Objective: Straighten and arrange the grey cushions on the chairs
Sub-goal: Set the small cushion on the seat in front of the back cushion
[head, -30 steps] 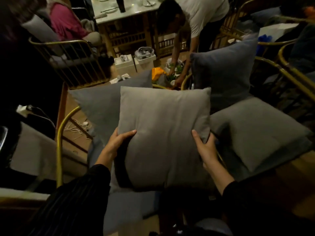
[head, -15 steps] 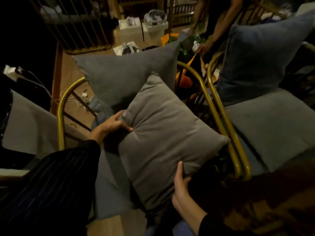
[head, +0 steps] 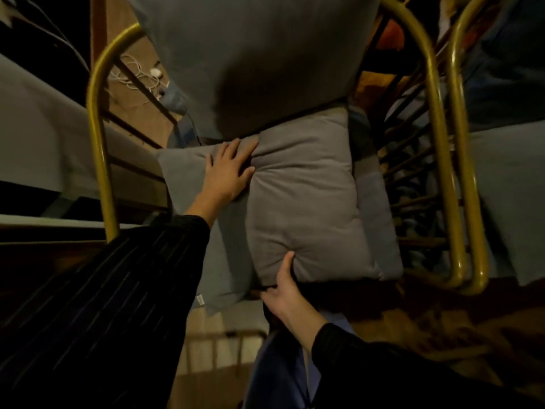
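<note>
So we're mid-way through seating the grey cushion flat on the gold-framed chair. Nearest us, our right hand pinches the cushion's front edge, thumb on top, fingers tucked under. Further in, our left hand lies spread and flat on its top left part, pressing rather than gripping. Behind it the back cushion leans upright. Next move's probably squaring it up and smoothing that crease.

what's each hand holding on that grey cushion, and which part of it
The right hand grips the grey cushion at its near bottom edge. The left hand presses flat on its upper left, not gripping.
</note>
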Demonstrator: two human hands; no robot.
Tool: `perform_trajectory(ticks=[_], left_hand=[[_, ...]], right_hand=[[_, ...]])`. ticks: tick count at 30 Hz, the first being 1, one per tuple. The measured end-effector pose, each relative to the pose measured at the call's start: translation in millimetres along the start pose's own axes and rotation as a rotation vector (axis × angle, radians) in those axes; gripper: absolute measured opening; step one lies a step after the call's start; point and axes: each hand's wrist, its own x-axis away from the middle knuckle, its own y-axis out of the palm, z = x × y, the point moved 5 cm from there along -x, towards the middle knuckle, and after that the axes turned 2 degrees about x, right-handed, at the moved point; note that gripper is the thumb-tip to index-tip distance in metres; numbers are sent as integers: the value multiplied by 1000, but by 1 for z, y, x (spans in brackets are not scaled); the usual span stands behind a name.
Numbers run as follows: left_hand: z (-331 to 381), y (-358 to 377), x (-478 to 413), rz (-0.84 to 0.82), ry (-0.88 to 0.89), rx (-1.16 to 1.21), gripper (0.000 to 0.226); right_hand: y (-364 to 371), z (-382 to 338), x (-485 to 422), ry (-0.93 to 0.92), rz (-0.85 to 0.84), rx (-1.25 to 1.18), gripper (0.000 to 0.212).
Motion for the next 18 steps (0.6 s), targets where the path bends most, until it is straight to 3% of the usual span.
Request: perform_trajectory(ticks=[5,11,14,16,17,18], left_hand=[[-17,16,46,274,-128,201,60],[-47,48,110,371,-369,381,78],[-63,65,138,366,-535,614,94],[-73,76,150,327,-622,836,108],[-76,80,153,316,-655,941,114],[-78,81,156,302,-691,1030,120]], right_hand=[[-13,-15,1,41,29,166,83],[-19,-88,35,-12,9,368,47],[-9,-147,59,-198,-33,576,35],[-10,-192,69,-538,138,786,20],[-14,-215,69,-720,264,898,25],[-14,-226,72,-839,350,1016,46]])
